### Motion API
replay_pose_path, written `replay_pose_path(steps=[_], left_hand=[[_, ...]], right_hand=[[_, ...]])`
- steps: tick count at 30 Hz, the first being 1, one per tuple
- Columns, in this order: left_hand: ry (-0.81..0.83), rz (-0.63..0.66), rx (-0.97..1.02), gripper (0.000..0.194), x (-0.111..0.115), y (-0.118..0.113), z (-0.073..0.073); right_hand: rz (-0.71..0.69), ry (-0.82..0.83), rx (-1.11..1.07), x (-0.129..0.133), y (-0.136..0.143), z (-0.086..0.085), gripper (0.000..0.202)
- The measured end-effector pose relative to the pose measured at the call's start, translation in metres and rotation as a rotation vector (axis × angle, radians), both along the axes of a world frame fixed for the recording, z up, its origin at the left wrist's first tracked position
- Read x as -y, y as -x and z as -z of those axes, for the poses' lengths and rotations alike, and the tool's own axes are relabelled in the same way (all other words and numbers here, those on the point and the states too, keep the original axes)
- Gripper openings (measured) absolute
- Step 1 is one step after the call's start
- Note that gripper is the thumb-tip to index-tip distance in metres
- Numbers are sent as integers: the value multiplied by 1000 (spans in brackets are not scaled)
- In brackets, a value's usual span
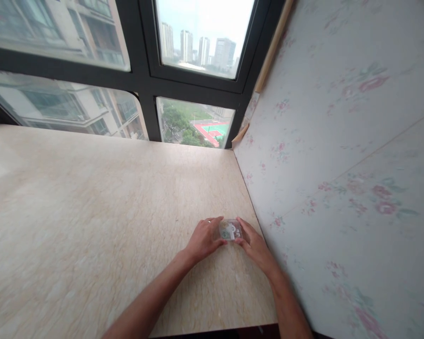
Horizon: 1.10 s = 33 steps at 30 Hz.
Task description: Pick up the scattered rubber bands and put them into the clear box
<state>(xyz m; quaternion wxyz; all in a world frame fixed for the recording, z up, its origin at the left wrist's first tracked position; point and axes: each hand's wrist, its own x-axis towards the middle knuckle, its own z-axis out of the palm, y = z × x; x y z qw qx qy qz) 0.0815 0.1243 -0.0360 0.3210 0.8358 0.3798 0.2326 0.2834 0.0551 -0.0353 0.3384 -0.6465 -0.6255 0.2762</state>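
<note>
A small clear box (pixel 230 230) with patterned contents or print lies on the beige marble-look sill (pixel 127 212), close to the right wall. My left hand (pixel 206 238) grips its left side, thumb at the near edge and fingers at the far edge. On the opposite side, my right hand (pixel 251 239) holds the box the same way. A ring shows on my left hand. What is inside the box is too small to make out.
Dark-framed windows (pixel 194 80) rise behind the sill. A wall with flowered wallpaper (pixel 339 165) stands right beside my right forearm. Some wallpaper or trim peels at the far corner (pixel 240 133). The sill's front edge runs along the bottom.
</note>
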Motion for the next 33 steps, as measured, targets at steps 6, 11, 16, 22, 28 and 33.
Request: replay_pose_path(steps=[6, 11, 16, 22, 28, 33], left_hand=[[-52, -19, 38, 67, 3, 1, 10], [-74, -20, -2, 70, 2, 0, 12], [-94, -20, 17, 78, 2, 1, 14], [-85, -21, 112, 77, 2, 4, 15], [-74, -29, 162, 72, 2, 5, 14], [-44, -35, 175, 72, 2, 6, 12]], right_hand=[[51, 42, -6, 3, 10, 2, 64], [173, -18, 163, 14, 24, 15, 65], [318, -78, 223, 42, 42, 28, 66], [361, -142, 253, 81, 59, 29, 56], [371, -237, 277, 88, 59, 31, 45], [388, -250, 253, 84, 58, 29, 39]])
